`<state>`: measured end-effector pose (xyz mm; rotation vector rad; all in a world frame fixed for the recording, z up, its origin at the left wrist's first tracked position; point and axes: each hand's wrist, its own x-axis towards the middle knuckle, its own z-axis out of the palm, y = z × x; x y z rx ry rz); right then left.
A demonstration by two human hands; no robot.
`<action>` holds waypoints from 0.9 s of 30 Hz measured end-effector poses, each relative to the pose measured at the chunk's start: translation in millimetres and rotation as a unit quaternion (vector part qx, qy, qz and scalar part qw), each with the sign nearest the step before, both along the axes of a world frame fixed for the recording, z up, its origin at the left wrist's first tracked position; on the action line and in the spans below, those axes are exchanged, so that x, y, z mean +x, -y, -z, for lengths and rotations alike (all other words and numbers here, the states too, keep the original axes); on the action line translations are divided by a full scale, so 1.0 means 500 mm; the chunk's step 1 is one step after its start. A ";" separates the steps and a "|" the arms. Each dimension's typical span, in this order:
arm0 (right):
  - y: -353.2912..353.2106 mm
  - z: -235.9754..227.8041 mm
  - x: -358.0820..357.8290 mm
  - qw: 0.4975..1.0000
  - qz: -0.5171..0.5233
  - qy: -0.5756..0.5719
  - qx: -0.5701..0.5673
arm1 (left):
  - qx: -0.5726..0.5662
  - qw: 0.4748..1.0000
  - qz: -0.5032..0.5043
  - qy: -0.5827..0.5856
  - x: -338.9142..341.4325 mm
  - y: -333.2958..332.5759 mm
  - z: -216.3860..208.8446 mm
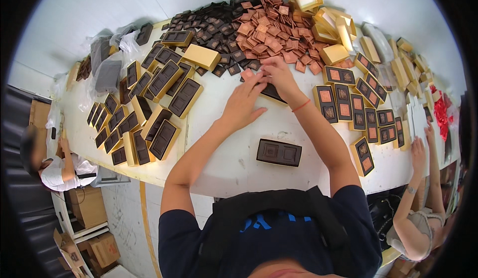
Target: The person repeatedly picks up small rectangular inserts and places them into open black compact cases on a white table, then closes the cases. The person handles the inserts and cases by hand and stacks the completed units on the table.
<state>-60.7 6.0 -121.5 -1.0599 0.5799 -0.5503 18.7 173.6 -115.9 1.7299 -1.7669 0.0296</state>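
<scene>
My left hand (243, 104) reaches to the far middle of the table, thumb spread apart and fingers stretched toward the right hand. My right hand (281, 79) has its fingers bent and drawn together; what they hold, if anything, is hidden. Beneath both hands lies a box with a dark two-compartment insert (273, 94), mostly covered by the right hand. A copper-coloured square packet (247, 74) lies just beyond my left fingertips. Nearer to me sits another box (279, 152), its dark insert showing two square recesses.
Heaps of black square packets (214, 31) and copper ones (264, 29) lie at the back. Gold boxes with dark inserts (162, 81) crowd the left; filled boxes (343, 96) stand right. Co-workers are at the far left (64, 166) and right (416, 213).
</scene>
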 end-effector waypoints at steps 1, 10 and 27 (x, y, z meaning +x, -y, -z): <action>0.000 -0.005 -0.006 0.998 0.001 -0.002 -0.059 | 0.014 1.000 -0.010 0.001 0.003 -0.004 0.011; 0.027 -0.019 0.032 0.819 -0.136 -0.057 -0.554 | 0.024 0.994 -0.036 0.095 -0.009 -0.106 -0.032; 0.010 -0.027 -0.083 0.972 -0.076 -0.165 -0.148 | 0.017 0.985 -0.104 -0.134 0.013 -0.187 -0.007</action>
